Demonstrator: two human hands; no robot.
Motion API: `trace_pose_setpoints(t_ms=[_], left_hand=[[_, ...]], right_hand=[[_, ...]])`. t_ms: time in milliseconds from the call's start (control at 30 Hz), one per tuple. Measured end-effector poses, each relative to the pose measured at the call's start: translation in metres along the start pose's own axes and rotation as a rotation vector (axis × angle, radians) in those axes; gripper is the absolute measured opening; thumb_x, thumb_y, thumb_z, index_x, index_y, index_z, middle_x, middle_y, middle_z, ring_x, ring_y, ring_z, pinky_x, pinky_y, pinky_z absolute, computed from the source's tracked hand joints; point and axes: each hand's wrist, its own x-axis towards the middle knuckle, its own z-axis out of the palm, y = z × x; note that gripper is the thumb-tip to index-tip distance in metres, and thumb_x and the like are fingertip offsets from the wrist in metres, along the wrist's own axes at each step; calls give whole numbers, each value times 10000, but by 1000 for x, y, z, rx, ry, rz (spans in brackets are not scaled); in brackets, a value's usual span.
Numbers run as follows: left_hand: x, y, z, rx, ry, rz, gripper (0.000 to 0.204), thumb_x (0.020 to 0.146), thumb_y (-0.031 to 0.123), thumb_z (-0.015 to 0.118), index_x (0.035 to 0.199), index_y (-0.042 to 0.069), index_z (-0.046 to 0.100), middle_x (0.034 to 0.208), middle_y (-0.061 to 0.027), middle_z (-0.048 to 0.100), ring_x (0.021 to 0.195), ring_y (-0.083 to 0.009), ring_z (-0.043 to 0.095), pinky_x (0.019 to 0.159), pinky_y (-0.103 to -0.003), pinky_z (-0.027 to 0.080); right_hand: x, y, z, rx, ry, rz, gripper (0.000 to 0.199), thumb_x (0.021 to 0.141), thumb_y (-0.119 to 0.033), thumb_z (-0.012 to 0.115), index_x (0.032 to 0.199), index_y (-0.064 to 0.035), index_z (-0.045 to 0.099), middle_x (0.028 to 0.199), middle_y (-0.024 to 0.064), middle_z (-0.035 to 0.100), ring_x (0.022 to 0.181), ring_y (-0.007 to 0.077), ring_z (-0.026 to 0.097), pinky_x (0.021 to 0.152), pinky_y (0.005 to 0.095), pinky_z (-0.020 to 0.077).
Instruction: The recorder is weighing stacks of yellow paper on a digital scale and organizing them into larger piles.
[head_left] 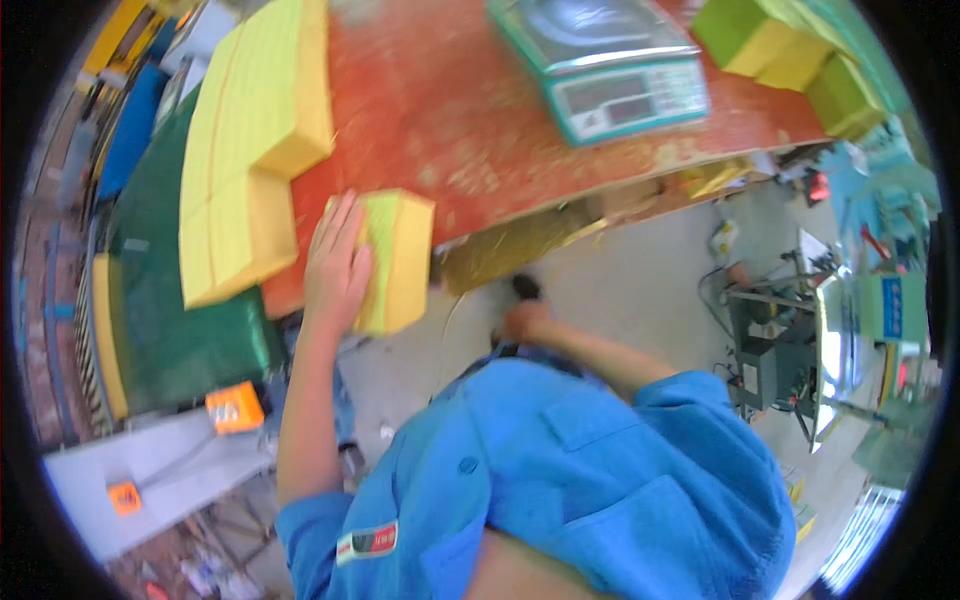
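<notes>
At the near left edge of the red table (450, 120) stands a yellow block (401, 265) that looks like stacked paper, its lower part reaching past the edge. My left hand (337, 262) lies on its left side, fingers stretched out and the thumb a little apart. A long row of similar yellow blocks (235, 140) runs along the table's left side, just beyond that hand. My right hand (524, 322) hangs low in front of my waist, away from the table. It is small and blurred, so its fingers do not show clearly.
A teal-framed weighing scale (625, 90) with a metal pan sits on the table's far side. More yellow-green blocks (790, 55) stand at the far right. Left of the table is a dark green surface (165, 290). A metal-framed machine (775, 350) stands on the right.
</notes>
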Motion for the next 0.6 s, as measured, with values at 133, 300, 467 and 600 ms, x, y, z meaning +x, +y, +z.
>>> trace_pose_setpoints(t_ms=[133,300,467,600], left_hand=[[3,25,2,88,188,-6,501,836,110,588,1316,-1,492,1414,-199,450,1336,-378,391,1118,-471,293],[-20,22,1,65,159,-511,421,888,178,614,1279,52,523,1341,-176,514,1228,-309,505,1036,-422,406],[-19,-14,47,-1685,345,-394,399,1017,272,461,1371,89,461,1312,-76,540,1201,-215,519,988,-365,470],[101,63,78,-1803,474,-430,442,1009,327,464,1381,88,443,1292,-83,557,1177,-217,546,932,-368,512]], right_hand=[[23,-50,-49,1379,120,-240,441,992,-349,461,1342,-87,521,1325,116,559,1226,264,529,978,410,442],[-14,-84,-126,2064,-141,-464,441,979,-304,486,1326,-32,514,1297,88,554,1200,222,523,1032,401,385],[-61,-50,-223,886,627,-797,478,977,-293,505,1375,-28,488,1338,153,481,1260,274,443,1073,393,328],[-122,13,-328,393,1049,-593,599,763,-173,693,1343,-114,554,1437,196,400,1323,396,360,1105,486,291]])
